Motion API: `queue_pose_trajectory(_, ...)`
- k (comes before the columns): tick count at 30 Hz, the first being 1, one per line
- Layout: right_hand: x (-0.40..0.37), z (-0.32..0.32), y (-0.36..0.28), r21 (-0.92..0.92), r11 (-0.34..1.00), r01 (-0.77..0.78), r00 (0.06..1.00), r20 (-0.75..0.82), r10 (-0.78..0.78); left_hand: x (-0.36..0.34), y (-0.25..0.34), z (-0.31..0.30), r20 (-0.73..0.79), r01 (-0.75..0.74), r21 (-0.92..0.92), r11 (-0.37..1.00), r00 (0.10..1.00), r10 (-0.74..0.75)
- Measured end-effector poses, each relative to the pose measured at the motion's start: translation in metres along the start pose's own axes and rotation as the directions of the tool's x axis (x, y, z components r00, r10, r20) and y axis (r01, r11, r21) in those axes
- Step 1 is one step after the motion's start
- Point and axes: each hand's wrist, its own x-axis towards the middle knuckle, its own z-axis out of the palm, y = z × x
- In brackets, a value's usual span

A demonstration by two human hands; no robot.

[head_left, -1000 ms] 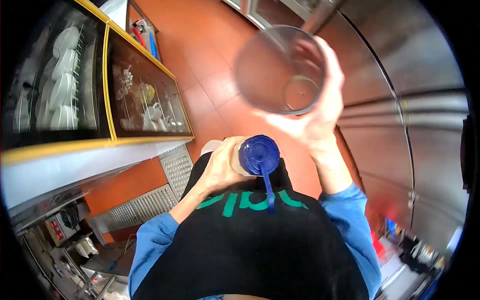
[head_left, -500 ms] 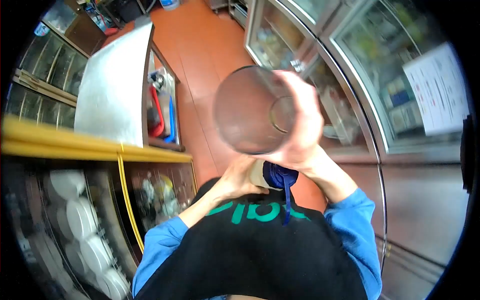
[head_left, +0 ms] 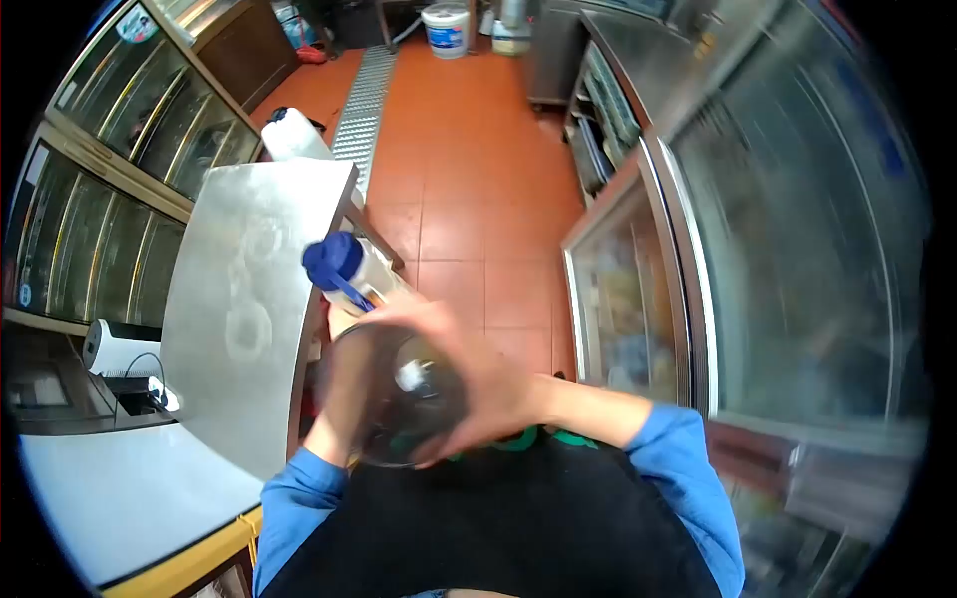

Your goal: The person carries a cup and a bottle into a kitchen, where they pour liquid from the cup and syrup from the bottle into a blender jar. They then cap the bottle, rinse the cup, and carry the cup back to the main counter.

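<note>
My right hand is wrapped round a dark see-through tumbler, whose wide round mouth faces up toward me. Just beyond it is a clear bottle with a dark blue lid and a hanging blue strap. My left hand grips this bottle; the tumbler and my right hand cover most of its fingers. The bottle tilts to the left, its lid over the edge of the steel table. What the bottle contains is hard to make out.
A steel-topped table stands at my left, with a pale counter nearer me. Glass-door cabinets line the right. A white jug is behind the table. Red tiled floor runs ahead to a white bucket.
My view has turned and moved forward along the aisle. Both hands have shifted left with the tumbler and bottle; the bottle's lid now shows beyond the tumbler instead of below it.
</note>
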Motion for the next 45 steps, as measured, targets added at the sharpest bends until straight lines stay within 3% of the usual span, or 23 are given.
queue_pose_trajectory(1,0.024,0.002,0.025,-0.010,1.000,-0.028,0.995,0.099,0.029,0.033,0.014,-0.004,-0.044,-0.034,0.006,0.999,0.998,0.034)
queue_pose_trajectory(2,0.050,0.006,0.062,0.108,0.994,0.027,0.984,0.173,-0.045,0.067,0.026,-0.006,-0.082,-0.068,0.013,0.998,0.994,0.069)
queue_pose_trajectory(3,0.077,-0.001,0.087,0.177,0.983,-0.054,0.956,0.293,0.000,0.104,0.037,-0.004,-0.115,-0.108,0.020,0.994,0.987,0.109)
queue_pose_trajectory(4,0.099,-0.002,0.118,0.231,0.973,0.010,0.937,0.337,-0.089,0.142,0.050,0.007,-0.155,-0.136,-0.073,0.988,0.980,0.124)
queue_pose_trajectory(5,0.118,-0.005,0.151,0.332,0.943,-0.029,0.904,0.412,-0.117,0.191,0.051,0.015,-0.162,-0.150,-0.072,0.986,0.977,0.137)
queue_pose_trajectory(7,0.163,-0.026,0.201,0.387,0.914,-0.120,0.809,0.572,-0.136,0.276,0.046,0.018,-0.186,-0.232,0.093,0.968,0.951,0.246)
queue_pose_trajectory(9,0.219,-0.078,0.234,0.372,0.909,-0.185,0.774,0.625,-0.098,0.336,0.074,0.035,-0.143,-0.212,0.165,0.963,0.961,0.236)
queue_pose_trajectory(11,0.301,-0.153,0.256,0.359,0.907,-0.221,0.724,0.683,-0.094,0.426,0.115,0.052,-0.210,-0.273,0.104,0.956,0.934,0.290)
queue_pose_trajectory(13,0.346,-0.211,0.239,0.039,0.998,0.040,0.829,0.557,-0.055,0.468,0.148,0.048,-0.203,-0.300,0.096,0.949,0.928,0.314)
queue_pose_trajectory(15,0.401,-0.294,0.250,0.137,0.990,-0.037,0.852,0.522,-0.040,0.532,0.180,0.052,-0.212,-0.201,0.131,0.971,0.951,0.226)
queue_pose_trajectory(17,0.442,-0.369,0.284,0.177,0.983,-0.053,0.953,0.304,-0.003,0.608,0.184,0.043,-0.109,-0.088,0.096,0.992,0.989,0.098)
queue_pose_trajectory(18,0.467,-0.398,0.299,0.178,0.984,-0.019,0.985,0.169,-0.012,0.644,0.184,0.044,-0.121,-0.135,0.086,0.987,0.982,0.145)
queue_pose_trajectory(19,0.472,-0.398,0.288,0.173,0.985,0.014,0.999,0.027,-0.019,0.638,0.179,0.037,-0.130,-0.180,0.081,0.980,0.973,0.189)
queue_pose_trajectory(21,0.539,-0.441,0.303,0.212,0.975,0.074,0.991,0.090,-0.095,0.705,0.190,0.027,-0.027,-0.130,0.069,0.989,0.991,0.132)
queue_pose_trajectory(23,0.604,-0.473,0.331,0.302,0.939,0.165,0.977,0.078,-0.197,0.776,0.212,0.013,0.010,-0.242,0.291,0.926,0.968,0.250)
queue_pose_trajectory(26,0.692,-0.491,0.379,0.477,0.829,0.291,0.950,-0.044,-0.308,0.844,0.250,-0.011,-0.175,-0.275,0.259,0.926,0.929,0.325)
queue_pose_trajectory(30,0.807,-0.473,0.461,0.600,0.672,0.433,0.901,-0.265,-0.344,0.930,0.289,-0.061,-0.290,-0.236,0.163,0.958,0.917,0.275)
queue_pose_trajectory(33,0.888,-0.453,0.530,0.638,0.615,0.464,0.886,-0.335,-0.321,0.999,0.302,-0.106,-0.322,-0.224,0.100,0.969,0.915,0.244)
queue_pose_trajectory(39,1.064,-0.441,0.630,0.731,0.560,0.391,0.883,-0.127,-0.452,1.149,0.321,-0.231,-0.228,-0.219,0.109,0.970,0.944,0.239)
queue_pose_trajectory(41,1.141,-0.442,0.642,0.766,0.552,0.328,0.863,-0.005,-0.505,1.199,0.352,-0.270,-0.207,-0.316,0.091,0.944,0.922,0.329)
queue_pose_trajectory(45,1.272,-0.450,0.687,0.784,0.586,0.204,0.780,0.231,-0.581,1.281,0.389,-0.326,-0.280,-0.239,0.110,0.965,0.924,0.260)
